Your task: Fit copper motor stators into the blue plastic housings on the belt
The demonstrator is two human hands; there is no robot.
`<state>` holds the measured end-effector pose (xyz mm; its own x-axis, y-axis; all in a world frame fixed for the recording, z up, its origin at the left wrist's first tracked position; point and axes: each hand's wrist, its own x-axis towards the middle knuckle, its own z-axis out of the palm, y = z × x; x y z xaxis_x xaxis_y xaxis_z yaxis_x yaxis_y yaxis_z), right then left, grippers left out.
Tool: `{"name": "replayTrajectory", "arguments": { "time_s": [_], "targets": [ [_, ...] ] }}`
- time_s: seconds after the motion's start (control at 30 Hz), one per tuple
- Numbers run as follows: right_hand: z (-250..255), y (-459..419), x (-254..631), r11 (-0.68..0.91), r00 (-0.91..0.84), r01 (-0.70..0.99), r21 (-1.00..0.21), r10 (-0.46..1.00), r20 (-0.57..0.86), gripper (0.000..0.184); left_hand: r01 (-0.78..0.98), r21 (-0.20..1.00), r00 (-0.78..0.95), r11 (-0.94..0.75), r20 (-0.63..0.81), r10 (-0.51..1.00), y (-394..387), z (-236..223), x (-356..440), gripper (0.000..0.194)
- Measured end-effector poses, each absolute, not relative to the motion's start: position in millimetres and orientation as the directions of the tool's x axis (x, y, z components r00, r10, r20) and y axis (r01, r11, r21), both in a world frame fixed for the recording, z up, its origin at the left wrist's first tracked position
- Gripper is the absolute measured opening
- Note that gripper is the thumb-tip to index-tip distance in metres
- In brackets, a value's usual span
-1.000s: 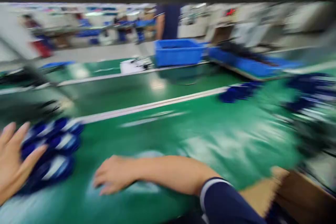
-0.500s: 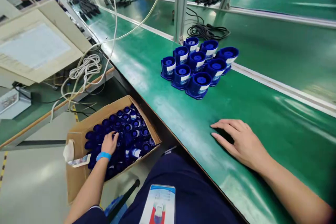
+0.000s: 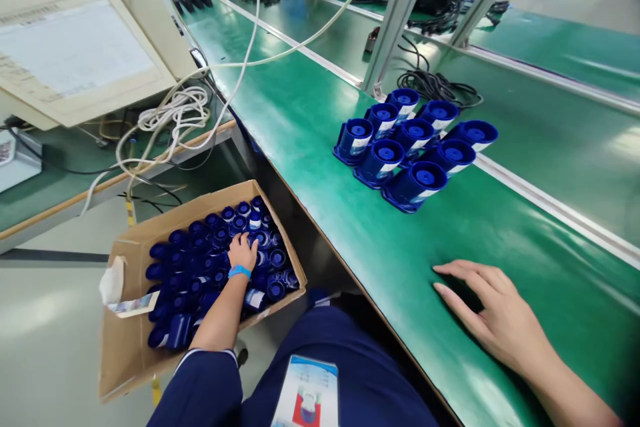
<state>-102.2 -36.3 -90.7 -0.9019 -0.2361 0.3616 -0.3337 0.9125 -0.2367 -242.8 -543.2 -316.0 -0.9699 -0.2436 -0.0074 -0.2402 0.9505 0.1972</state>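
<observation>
My left hand point(image 3: 242, 252) reaches down into a cardboard box point(image 3: 125, 347) on the floor, fingers curled onto the blue plastic parts point(image 3: 200, 260) packed inside; a blue band circles the wrist. Whether it grips one part is hidden by the hand. My right hand point(image 3: 493, 313) lies on the green conveyor belt point(image 3: 350, 227), fingers stretched out and holding nothing. Farther along the belt stands a cluster of several blue cup-shaped parts with white labels point(image 3: 415, 147), apart from both hands.
A beige monitor point(image 3: 75, 40) and a bundle of white cable point(image 3: 170, 113) sit on the left bench. Black cables point(image 3: 435, 83) lie behind a metal post point(image 3: 395, 20). A metal rail point(image 3: 550, 203) borders the belt. My dark blue trousers and a badge point(image 3: 307, 393) fill the bottom.
The view swung from the blurred belt down to the box. My left hand moved into the box and shifted further right among the parts. My right hand stays flat on the belt.
</observation>
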Motion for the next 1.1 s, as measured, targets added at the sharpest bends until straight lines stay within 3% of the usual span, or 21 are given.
{"name": "replayTrajectory", "arguments": {
  "time_s": [0.13,0.27,0.47,0.63,0.77,0.93,1.03,1.1],
  "targets": [
    [-87,-38,-104,0.914,-0.885,-0.363,-0.179,-0.279,0.373,0.036,-0.224,0.141,-0.974,0.964,-0.013,-0.224,-552,-313,-268,0.053],
    [-88,-37,-105,0.913,-0.868,-0.390,-0.122,-0.320,0.380,0.039,-0.248,0.110,-0.966,0.962,-0.106,-0.237,-561,-314,-306,0.057],
    [-90,-36,-107,0.925,-0.897,-0.345,-0.158,-0.275,0.346,0.028,-0.270,0.122,-0.930,0.955,-0.289,-0.226,-578,-304,-343,0.044],
    [-89,-38,-104,0.928,-0.905,-0.334,-0.167,-0.266,0.333,0.031,-0.193,0.136,-0.947,0.972,-0.286,-0.148,-593,-284,-331,0.040],
    [-91,-37,-103,0.926,-0.909,-0.331,-0.180,-0.261,0.326,0.033,-0.120,0.165,-0.985,0.979,-0.141,-0.097,-608,-253,-302,0.041],
    [-89,-38,-104,0.930,-0.922,-0.302,-0.208,-0.229,0.313,0.031,0.001,0.264,-0.968,0.965,0.244,-0.065,-593,-161,-265,0.042],
    [-82,-43,-104,0.927,-0.931,-0.288,-0.242,-0.212,0.297,0.025,0.169,0.351,-0.874,0.921,0.485,-0.024,-547,-84,-244,0.051],
    [-78,-45,-104,0.920,-0.942,-0.269,-0.284,-0.190,0.277,0.024,0.415,0.423,-0.779,0.806,0.623,0.074,-505,-39,-234,0.058]
  ]
}}
